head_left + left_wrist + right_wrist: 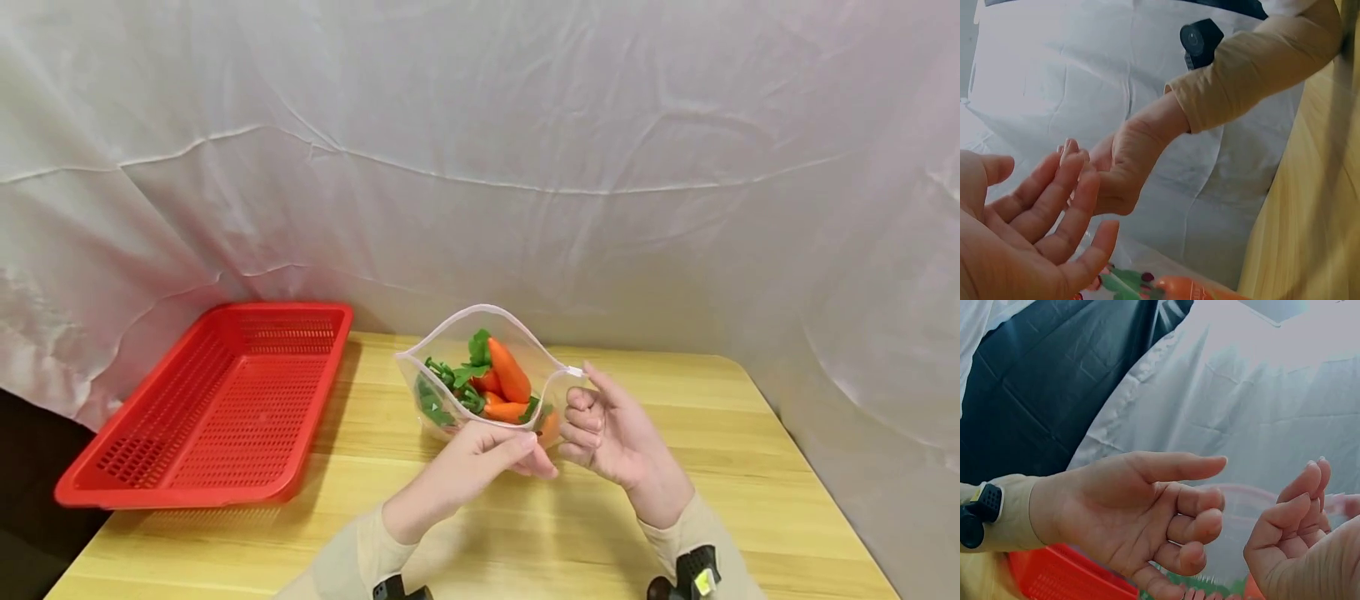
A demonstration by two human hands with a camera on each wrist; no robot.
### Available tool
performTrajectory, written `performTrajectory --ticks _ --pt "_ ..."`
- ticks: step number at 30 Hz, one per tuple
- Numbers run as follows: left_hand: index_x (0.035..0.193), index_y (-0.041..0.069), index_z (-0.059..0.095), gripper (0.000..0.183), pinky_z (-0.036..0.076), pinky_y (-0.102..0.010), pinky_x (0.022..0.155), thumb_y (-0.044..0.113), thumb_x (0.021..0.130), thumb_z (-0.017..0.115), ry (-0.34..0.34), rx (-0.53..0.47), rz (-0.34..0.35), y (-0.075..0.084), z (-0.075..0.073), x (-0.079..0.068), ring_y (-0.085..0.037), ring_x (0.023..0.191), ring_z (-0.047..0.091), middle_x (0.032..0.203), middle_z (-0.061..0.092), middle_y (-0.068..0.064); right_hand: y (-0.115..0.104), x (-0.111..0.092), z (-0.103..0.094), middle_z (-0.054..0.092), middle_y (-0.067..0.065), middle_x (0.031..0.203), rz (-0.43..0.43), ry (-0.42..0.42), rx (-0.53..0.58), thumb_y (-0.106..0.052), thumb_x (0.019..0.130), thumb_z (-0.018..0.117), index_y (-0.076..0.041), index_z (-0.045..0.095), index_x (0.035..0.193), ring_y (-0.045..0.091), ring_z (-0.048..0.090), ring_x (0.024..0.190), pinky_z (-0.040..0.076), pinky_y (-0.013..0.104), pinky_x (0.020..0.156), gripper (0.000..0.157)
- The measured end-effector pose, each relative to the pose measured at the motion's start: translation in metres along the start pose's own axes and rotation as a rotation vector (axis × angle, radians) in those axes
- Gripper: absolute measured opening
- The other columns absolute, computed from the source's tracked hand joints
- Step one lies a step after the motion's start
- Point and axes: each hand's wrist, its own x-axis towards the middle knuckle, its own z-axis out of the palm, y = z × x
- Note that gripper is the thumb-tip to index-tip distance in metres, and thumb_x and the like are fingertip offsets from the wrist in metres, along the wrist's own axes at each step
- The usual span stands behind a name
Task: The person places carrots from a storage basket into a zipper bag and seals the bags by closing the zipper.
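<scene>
A clear zip bag (420, 392) with a pink-edged mouth stands on the table, its mouth wide apart. Inside are several orange carrots (508, 371) and green leaves (480, 346). At the bag's right corner, the fingertips of my right hand (618, 442) pinch the white zip slider (574, 372), with the other fingers curled below. My left hand (480, 467) is in front of the bag, overlapping its front rim in the head view. The right wrist view shows a gap between the left thumb (1188, 467) and loosely bent fingers, with nothing between them.
A red perforated plastic basket (262, 400) sits on the left of the light wooden table (675, 400), with nothing visible in it. Pale cloth (480, 167) hangs behind the table and along its right side.
</scene>
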Motion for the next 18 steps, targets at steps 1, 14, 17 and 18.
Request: performTrajectory --ticks 1,14,17,18 --pt "0.103 -0.005 0.069 0.04 0.054 -0.029 0.092 0.028 0.103 0.046 -0.024 -0.018 0.012 0.0 0.001 -0.001 -0.008 0.095 0.07 0.104 0.07 -0.027 0.0 0.0 0.001 0.059 -0.004 0.071 -0.004 -0.002 -0.009 -0.04 0.107 0.018 -0.008 0.065 0.093 0.011 0.033 0.061 0.024 0.025 0.064 0.059" --pt "0.116 -0.001 0.059 0.034 0.057 -0.032 0.08 0.029 0.101 0.052 0.191 -0.117 -0.127 -0.005 -0.003 0.006 -0.011 0.087 0.067 0.101 0.069 -0.012 0.019 0.012 -0.006 0.06 -0.01 0.068 -0.113 0.122 -0.443 -0.008 0.106 0.022 -0.015 0.066 0.082 0.002 0.054 0.059 0.043 0.017 0.059 0.05" --pt "0.113 -0.002 0.061 0.032 0.058 -0.037 0.08 0.027 0.099 0.056 0.244 -0.091 -0.156 -0.011 -0.01 0.01 -0.011 0.086 0.066 0.098 0.069 -0.006 0.027 0.017 -0.009 0.059 -0.012 0.066 -0.122 0.154 -0.578 -0.006 0.104 0.03 -0.017 0.066 0.079 0.002 0.054 0.059 0.043 0.018 0.058 0.044" --pt "0.112 -0.002 0.062 0.032 0.058 -0.038 0.079 0.027 0.098 0.058 0.254 -0.073 -0.158 -0.013 -0.012 0.011 -0.011 0.085 0.067 0.098 0.07 -0.006 0.029 0.018 -0.01 0.059 -0.012 0.065 -0.122 0.173 -0.628 -0.007 0.104 0.033 -0.018 0.065 0.078 0.002 0.054 0.058 0.043 0.018 0.058 0.042"
